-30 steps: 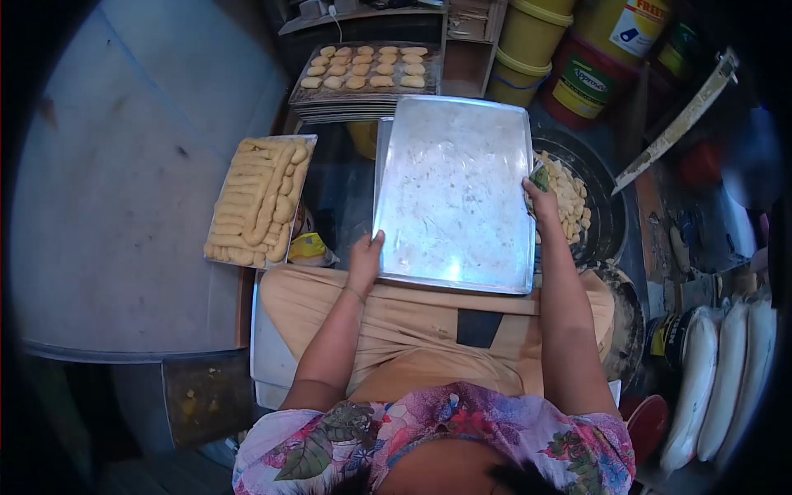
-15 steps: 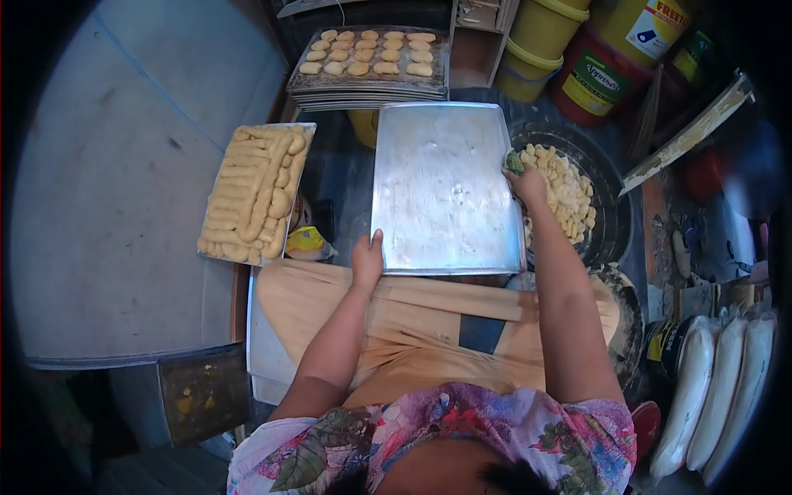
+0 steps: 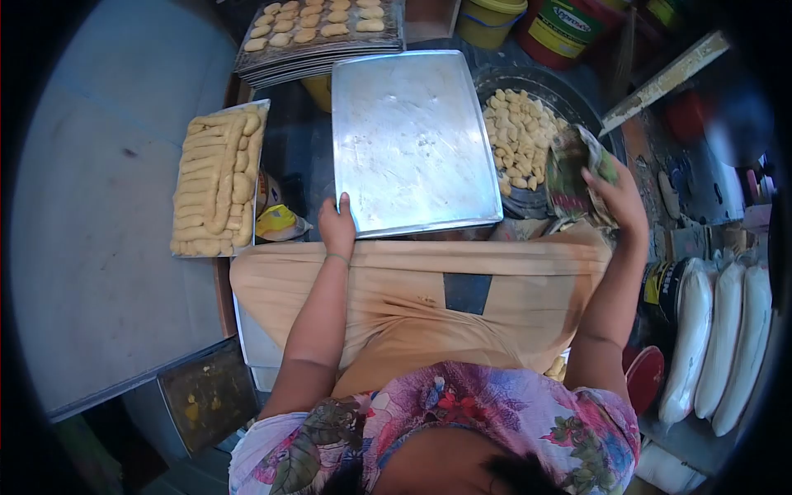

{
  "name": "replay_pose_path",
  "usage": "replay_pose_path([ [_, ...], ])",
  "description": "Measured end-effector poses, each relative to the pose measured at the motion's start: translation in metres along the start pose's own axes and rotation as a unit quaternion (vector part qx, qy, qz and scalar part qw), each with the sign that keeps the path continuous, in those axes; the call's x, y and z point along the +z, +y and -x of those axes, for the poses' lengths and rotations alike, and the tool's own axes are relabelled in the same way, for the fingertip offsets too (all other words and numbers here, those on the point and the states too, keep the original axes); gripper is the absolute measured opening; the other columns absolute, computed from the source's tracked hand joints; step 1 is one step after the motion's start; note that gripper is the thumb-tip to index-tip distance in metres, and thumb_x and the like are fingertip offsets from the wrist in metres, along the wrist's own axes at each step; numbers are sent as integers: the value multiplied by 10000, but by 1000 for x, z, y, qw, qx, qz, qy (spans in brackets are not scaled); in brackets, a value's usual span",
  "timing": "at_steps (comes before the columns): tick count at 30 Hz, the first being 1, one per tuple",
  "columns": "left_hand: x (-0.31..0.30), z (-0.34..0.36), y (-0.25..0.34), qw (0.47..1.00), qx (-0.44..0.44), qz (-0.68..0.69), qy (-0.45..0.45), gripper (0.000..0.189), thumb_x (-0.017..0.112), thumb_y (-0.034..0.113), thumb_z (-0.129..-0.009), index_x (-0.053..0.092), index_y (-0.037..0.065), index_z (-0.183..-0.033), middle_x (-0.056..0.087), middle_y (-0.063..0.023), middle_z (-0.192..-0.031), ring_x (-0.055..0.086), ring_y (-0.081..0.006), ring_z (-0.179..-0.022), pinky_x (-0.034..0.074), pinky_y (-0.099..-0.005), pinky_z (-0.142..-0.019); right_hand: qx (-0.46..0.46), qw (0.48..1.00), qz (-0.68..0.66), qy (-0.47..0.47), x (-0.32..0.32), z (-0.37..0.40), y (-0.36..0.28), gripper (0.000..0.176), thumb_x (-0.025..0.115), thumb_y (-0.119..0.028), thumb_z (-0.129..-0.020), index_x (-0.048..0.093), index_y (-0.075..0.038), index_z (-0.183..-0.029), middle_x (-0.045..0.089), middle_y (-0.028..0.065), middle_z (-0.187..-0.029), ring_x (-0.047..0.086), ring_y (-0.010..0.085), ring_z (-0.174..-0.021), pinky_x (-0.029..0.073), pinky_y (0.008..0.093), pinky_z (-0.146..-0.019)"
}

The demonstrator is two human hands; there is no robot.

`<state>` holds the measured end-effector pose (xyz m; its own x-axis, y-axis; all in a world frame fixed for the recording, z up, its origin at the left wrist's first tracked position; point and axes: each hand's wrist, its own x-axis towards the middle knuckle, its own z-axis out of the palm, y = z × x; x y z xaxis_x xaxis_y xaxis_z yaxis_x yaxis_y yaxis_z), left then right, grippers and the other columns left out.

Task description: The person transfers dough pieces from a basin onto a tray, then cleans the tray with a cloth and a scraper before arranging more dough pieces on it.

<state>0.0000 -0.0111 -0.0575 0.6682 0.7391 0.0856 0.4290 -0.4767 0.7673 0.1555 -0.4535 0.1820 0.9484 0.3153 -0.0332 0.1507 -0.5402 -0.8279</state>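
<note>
A shiny metal baking tray (image 3: 412, 136) lies in front of me, its near edge by my knees. My left hand (image 3: 337, 227) grips its lower left corner, thumb resting on top of the rim. Out to the right, my right hand (image 3: 615, 194) is closed on a crumpled, dark green patterned cloth (image 3: 569, 177). The cloth hangs over the right edge of a wide black basin (image 3: 587, 103). Inside the basin sit many small pieces of dough (image 3: 520, 136).
To the left, a tray of long dough rolls (image 3: 216, 181) rests at the edge of a grey tabletop (image 3: 107, 206). Stacked trays (image 3: 318, 58) topped with shaped dough stand at the back. Buckets (image 3: 565, 29) are behind the basin; long white plastic-wrapped packs (image 3: 689, 338) lie at right.
My right hand has moved away from the tray's right edge, outward and toward me, and the bunched cloth now hangs spread out. My left hand stays on the tray. The view has shifted.
</note>
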Motion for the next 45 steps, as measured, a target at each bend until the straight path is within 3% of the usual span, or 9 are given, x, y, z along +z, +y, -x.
replay_pose_path([
  [5,10,0,-13,1000,15,19,17,357,596,324,-952,613,-32,-930,587,-198,-1072,546,-392,-1021,416,-467,-910,74,967,-224,-97,-20,115,46,863,856,-340,-659,503,20,-1360,601,92,-1245,561,190,-1132,420,314,-993],
  [9,12,-2,-13,997,1,80,13,341,607,293,-950,604,-48,-929,569,-212,-1080,543,-381,-1028,421,-427,-919,156,949,213,-171,26,153,41,666,839,-202,-660,579,-30,-1248,629,159,-1157,574,355,-1094,413,434,-1004],
  [11,9,-4,-13,997,-26,72,-15,350,605,281,-957,592,-68,-926,556,-209,-1080,537,-352,-993,420,-397,-897,48,925,367,-87,54,159,0,689,817,-167,-658,547,-47,-1280,570,170,-1251,518,366,-1188,400,458,-1025],
  [13,6,-4,-7,991,-58,108,-45,358,604,281,-960,588,-75,-928,549,-203,-1081,531,-334,-977,417,-389,-885,-128,950,246,-146,98,148,-11,703,794,-148,-656,541,-64,-1307,539,172,-1326,476,356,-1262,366,461,-1075],
  [15,8,-5,-8,990,-56,118,-46,363,599,282,-964,586,-80,-949,540,-197,-1085,520,-314,-966,413,-381,-875,-137,926,212,-281,141,139,-4,766,785,-159,-668,493,-82,-1372,460,189,-1421,397,353,-1350,306,469,-1134],
  [23,0,0,-4,994,-32,90,-45,363,585,282,-966,588,-78,-1006,540,-204,-1106,526,-331,-1004,406,-384,-916,-153,832,356,-397,203,133,37,949,755,-210,-709,272,-112,-1519,249,219,-1565,239,383,-1450,180,550,-1176],
  [37,-2,-5,-5,983,-80,138,-86,364,602,267,-952,600,-75,-1077,534,-218,-1195,519,-346,-1123,391,-375,-987,31,937,7,-347,121,78,-23,448,537,-293,-997,532,-6,-1341,645,217,-1194,631,313,-1089,469,374,-945],
  [42,-3,-7,-4,983,-76,144,-83,348,630,230,-934,599,-66,-1115,534,-207,-1208,524,-333,-1130,399,-372,-987,-238,961,106,-87,151,51,-26,476,579,4,-903,550,-126,-1359,651,198,-1162,641,339,-1055,504,384,-910],
  [45,-6,-9,5,982,-78,161,-59,377,648,171,-916,578,-40,-1221,530,-175,-1200,532,-290,-1097,423,-355,-950,-374,870,241,-214,174,40,-21,644,647,-31,-795,492,-165,-1405,529,175,-1381,542,378,-1224,484,420,-1007],
])
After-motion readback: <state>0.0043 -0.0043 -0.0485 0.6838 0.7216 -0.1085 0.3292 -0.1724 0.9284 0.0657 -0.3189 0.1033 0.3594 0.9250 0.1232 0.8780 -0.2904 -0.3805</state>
